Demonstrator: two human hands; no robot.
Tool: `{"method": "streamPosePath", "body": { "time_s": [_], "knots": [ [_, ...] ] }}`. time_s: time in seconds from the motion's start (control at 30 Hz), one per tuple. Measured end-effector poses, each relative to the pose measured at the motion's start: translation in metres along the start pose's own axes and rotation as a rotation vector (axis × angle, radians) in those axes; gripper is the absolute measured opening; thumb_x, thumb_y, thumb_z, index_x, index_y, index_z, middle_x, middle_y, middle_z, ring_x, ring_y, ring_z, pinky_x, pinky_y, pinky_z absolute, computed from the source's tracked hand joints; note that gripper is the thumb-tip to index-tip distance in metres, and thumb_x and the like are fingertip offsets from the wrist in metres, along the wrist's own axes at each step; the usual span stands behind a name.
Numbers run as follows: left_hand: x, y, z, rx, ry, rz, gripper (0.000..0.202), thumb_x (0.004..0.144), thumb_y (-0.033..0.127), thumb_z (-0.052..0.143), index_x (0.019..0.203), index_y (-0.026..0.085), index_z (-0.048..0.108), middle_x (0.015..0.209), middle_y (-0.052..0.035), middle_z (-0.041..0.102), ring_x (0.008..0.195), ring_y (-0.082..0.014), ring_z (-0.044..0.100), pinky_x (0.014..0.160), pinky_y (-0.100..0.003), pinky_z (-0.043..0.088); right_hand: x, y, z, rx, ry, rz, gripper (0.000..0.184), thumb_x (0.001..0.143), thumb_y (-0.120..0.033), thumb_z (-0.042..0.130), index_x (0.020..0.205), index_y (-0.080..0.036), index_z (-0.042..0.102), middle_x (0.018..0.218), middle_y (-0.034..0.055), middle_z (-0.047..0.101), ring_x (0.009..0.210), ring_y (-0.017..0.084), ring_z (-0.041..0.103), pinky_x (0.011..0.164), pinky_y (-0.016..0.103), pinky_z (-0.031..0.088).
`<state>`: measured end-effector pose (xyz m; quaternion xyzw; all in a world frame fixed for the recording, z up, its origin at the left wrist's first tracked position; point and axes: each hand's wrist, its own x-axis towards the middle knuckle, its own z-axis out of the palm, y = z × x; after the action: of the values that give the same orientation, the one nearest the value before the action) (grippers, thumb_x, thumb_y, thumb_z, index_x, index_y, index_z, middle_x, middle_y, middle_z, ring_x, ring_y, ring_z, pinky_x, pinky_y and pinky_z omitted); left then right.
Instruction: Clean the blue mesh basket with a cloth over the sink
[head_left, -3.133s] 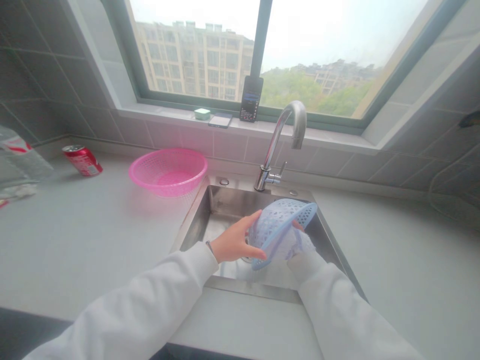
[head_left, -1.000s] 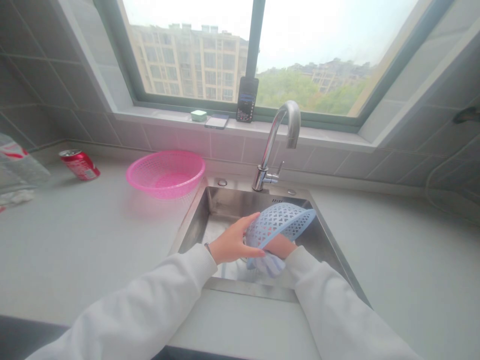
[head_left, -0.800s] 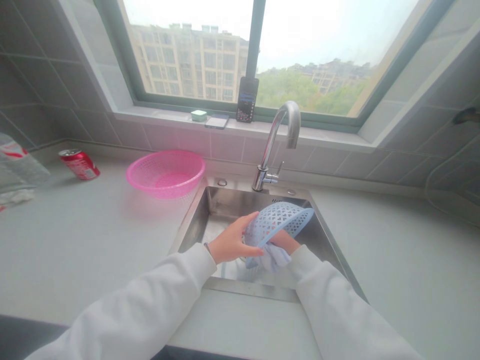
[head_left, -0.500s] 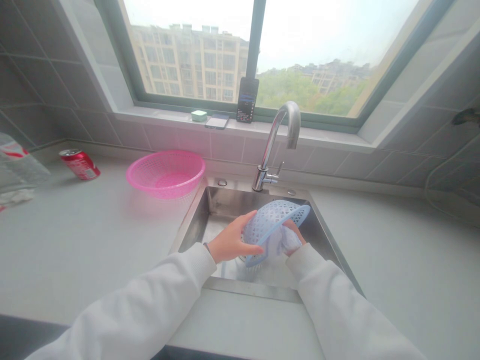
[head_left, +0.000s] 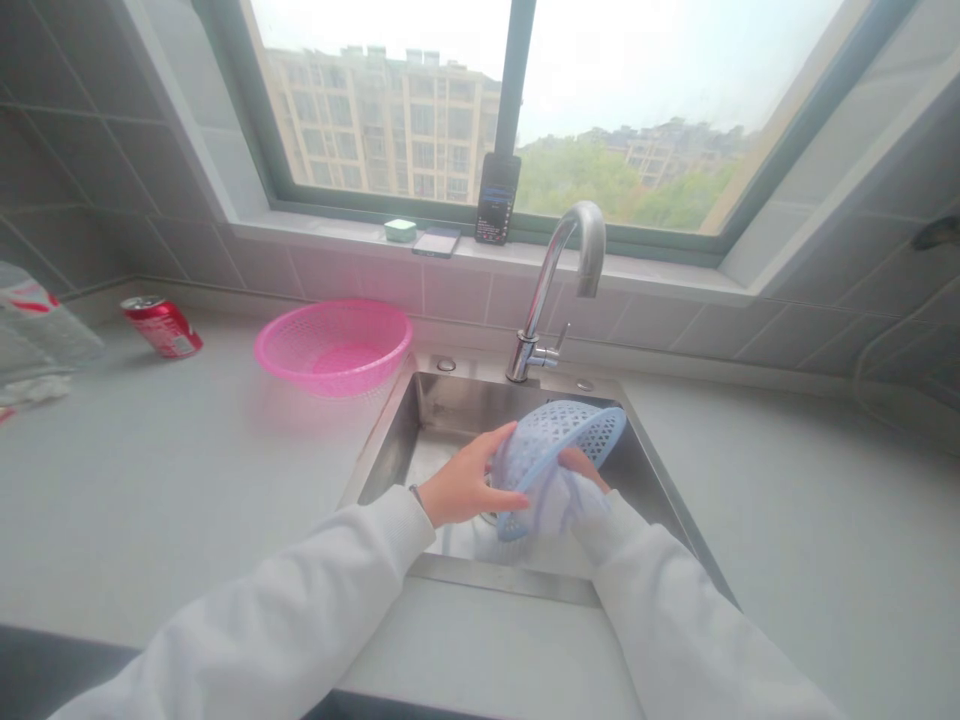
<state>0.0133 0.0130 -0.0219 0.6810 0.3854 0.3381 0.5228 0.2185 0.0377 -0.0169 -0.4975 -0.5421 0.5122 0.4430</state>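
This light, stiff perforated blue plastic basket [head_left: 551, 440], best taken by its rim, is held tilted above the stainless steel sink [head_left: 480, 405] at lower centre of the frame, left hand [head_left: 471, 476] curled partly around its rim, right hand [head_left: 581, 468] closed on a soft cloth [head_left: 559, 505] beneath it

Grey tiled walls [head_left: 97, 190] rise behind a white counter [head_left: 187, 480] with a steel sink [head_left: 397, 430], under a green-framed window [head_left: 637, 80] showing apartment blocks [head_left: 382, 125] and trees [head_left: 577, 180] in pale daylight.

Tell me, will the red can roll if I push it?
Probably yes: the red can lies on its side, and its round body could roll along the flat counter. It may feel light if empty, but the picture cannot show that.
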Motion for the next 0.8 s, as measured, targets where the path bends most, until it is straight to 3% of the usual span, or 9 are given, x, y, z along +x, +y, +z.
{"method": "streamPosePath", "body": {
  "time_s": [0.07, 0.13, 0.3, 0.4, 0.6, 0.8],
  "knots": [
    [0.000, -0.001, 0.000, -0.002, 0.009, 0.005, 0.108, 0.062, 0.041, 0.088, 0.153, 0.024, 0.032, 0.156, -0.0167, 0.035, 0.140, -0.0382, 0.038, 0.111, -0.055, 0.040, 0.000, -0.005, 0.005, -0.040, -0.076, 0.021, 0.028, 0.054, -0.042, 0.080, 0.076, -0.026, 0.072, 0.090, 0.0060, 0.075, 0.115, 0.036, 0.061, 0.112, 0.050, 0.038],
    [0.001, -0.003, 0.000, -0.002, 0.027, 0.011, 0.107, 0.062, 0.042, 0.088, 0.152, 0.025, 0.033, 0.156, -0.0165, 0.036, 0.139, -0.0386, 0.040, 0.111, -0.055, 0.040, 0.000, -0.006, 0.006, -0.066, -0.113, 0.035, 0.027, 0.053, -0.040, 0.079, 0.074, -0.025, 0.072, 0.091, 0.0064, 0.075, 0.117, 0.036, 0.059, 0.115, 0.052, 0.034],
    [0.003, -0.007, 0.001, -0.010, 0.044, 0.015, 0.105, 0.062, 0.041, 0.088, 0.152, 0.027, 0.035, 0.155, -0.0153, 0.038, 0.138, -0.0392, 0.041, 0.111, -0.056, 0.039, 0.004, 0.005, -0.007, -0.035, 0.057, -0.007, 0.025, 0.057, -0.049, 0.074, 0.066, -0.026, 0.069, 0.088, 0.0065, 0.075, 0.115, 0.038, 0.059, 0.112, 0.053, 0.036],
    [0.003, -0.007, 0.002, -0.005, 0.036, 0.009, 0.104, 0.062, 0.041, 0.088, 0.151, 0.028, 0.035, 0.155, -0.0150, 0.038, 0.138, -0.0389, 0.041, 0.110, -0.057, 0.039, 0.003, 0.007, -0.010, -0.003, 0.069, -0.005, 0.033, 0.065, -0.060, 0.061, 0.066, -0.028, 0.068, 0.085, 0.0079, 0.074, 0.110, 0.038, 0.063, 0.104, 0.053, 0.044],
    [0.002, -0.005, 0.001, -0.010, 0.030, 0.005, 0.106, 0.063, 0.043, 0.087, 0.153, 0.024, 0.033, 0.156, -0.0166, 0.036, 0.137, -0.0381, 0.041, 0.109, -0.055, 0.041, 0.002, -0.001, 0.001, -0.066, -0.057, 0.006, 0.021, 0.056, -0.036, 0.077, 0.072, -0.025, 0.071, 0.087, 0.0061, 0.074, 0.119, 0.036, 0.058, 0.115, 0.050, 0.032],
    [0.002, -0.003, 0.002, -0.027, 0.038, -0.003, 0.104, 0.062, 0.041, 0.088, 0.151, 0.027, 0.036, 0.154, -0.0156, 0.039, 0.136, -0.0386, 0.042, 0.109, -0.057, 0.040, 0.001, 0.004, -0.002, 0.147, 0.074, 0.065, 0.031, 0.066, -0.057, 0.060, 0.066, -0.026, 0.065, 0.078, 0.0066, 0.073, 0.116, 0.035, 0.061, 0.106, 0.049, 0.045]
  ]
}}
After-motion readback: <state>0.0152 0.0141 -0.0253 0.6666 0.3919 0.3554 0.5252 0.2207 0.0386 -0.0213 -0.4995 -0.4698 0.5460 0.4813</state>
